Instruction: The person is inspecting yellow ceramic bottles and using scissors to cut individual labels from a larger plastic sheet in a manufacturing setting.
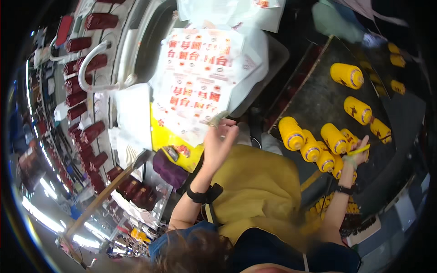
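My left hand is raised in the middle of the view, its fingers pinched on a small pale object at the lower edge of a white plastic bag with red print. A black band sits on that wrist. My right hand reaches out to the right and grips a slim yellow tool. It hovers right next to a cluster of yellow thread spools lying on a dark surface. A mustard-yellow apron covers my lap between the arms.
More yellow spools lie farther right and back. Rows of maroon spools line a machine rack on the left, with a white curved tube. A purple pouch and yellow packet lie near my left arm.
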Demonstrator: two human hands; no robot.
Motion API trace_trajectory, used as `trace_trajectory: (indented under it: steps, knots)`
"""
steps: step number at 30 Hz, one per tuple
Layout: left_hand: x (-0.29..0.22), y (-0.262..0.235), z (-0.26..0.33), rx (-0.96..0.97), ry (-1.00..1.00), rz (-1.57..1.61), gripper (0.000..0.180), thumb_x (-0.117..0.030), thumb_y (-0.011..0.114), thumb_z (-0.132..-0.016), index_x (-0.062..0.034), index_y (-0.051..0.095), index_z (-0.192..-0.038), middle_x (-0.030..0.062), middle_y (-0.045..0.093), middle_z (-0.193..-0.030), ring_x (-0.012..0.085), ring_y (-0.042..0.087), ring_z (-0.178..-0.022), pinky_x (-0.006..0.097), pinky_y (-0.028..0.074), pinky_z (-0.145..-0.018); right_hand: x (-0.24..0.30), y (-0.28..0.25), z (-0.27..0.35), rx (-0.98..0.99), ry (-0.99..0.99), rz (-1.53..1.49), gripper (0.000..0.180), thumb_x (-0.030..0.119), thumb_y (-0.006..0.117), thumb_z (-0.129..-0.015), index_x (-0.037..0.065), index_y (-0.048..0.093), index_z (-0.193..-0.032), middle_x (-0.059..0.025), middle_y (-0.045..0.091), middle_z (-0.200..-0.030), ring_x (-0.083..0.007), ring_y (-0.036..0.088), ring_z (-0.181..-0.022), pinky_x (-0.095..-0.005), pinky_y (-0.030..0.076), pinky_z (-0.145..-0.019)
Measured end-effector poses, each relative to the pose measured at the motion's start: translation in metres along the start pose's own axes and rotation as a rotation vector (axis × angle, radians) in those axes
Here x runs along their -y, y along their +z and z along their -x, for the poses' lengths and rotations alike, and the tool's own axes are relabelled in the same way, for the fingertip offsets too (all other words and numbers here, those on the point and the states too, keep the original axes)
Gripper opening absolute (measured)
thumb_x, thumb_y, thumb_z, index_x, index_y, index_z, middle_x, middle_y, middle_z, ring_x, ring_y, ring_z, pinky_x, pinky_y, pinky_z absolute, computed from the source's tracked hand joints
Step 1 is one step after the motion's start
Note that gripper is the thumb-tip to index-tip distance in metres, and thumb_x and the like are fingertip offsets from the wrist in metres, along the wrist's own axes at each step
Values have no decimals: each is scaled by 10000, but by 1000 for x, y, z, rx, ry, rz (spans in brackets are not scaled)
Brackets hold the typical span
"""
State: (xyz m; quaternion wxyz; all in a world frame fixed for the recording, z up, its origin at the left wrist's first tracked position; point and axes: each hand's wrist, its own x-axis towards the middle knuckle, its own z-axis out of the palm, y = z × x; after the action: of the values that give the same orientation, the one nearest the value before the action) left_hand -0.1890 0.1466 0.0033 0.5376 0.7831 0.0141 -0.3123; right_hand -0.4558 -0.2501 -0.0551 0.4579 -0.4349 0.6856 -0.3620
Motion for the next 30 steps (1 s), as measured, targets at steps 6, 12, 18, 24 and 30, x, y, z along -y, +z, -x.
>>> trace_trajectory:
  steps: [6, 12, 18, 24, 30]
  knots:
    - [31, -104, -44, -601, 95, -237, 468, -101, 689, -854, 6, 504, -1271, 94, 586, -1040, 151, 576, -861, 279, 470, -706, 8, 36, 113, 529, -87, 95, 201, 190, 575, -959, 88, 501, -803, 26, 415, -649, -54, 376, -520, -208, 294, -487]
    - [60, -142, -87, -667, 126, -660, 596, -285, 823, -733, 48, 561, -1152, 116, 566, -954, 198, 546, -801, 316, 456, -693, 11, 99, 203, 993, 89, -74, 113, 65, 591, -888, 76, 489, -839, -2, 456, -722, -63, 409, -585, -199, 317, -519]
    - [69, -175, -111, -703, 151, -715, 673, -316, 881, -641, 60, 575, -1108, 136, 570, -973, 225, 560, -834, 327, 475, -765, 10, 138, 263, 1273, 105, 0, 204, 85, 683, -841, 69, 482, -809, -36, 521, -752, -75, 442, -640, -203, 336, -565]
    - [69, -219, -131, -529, -38, -538, 525, -242, 893, -632, 52, 617, -967, 69, 640, -834, 153, 613, -746, 266, 495, -655, 8, 157, 300, 1336, 172, 92, 223, 47, 713, -820, 53, 491, -838, 7, 489, -768, -72, 445, -681, -204, 367, -605]
    - [76, -236, -142, -460, -53, -50, 316, -75, 823, -691, 42, 657, -934, 32, 646, -750, 77, 564, -627, 217, 474, -589, 13, 184, 329, 1650, -228, 432, 705, 514, 836, -657, -14, 521, -1002, -34, 522, -783, -102, 455, -693, -243, 402, -625]
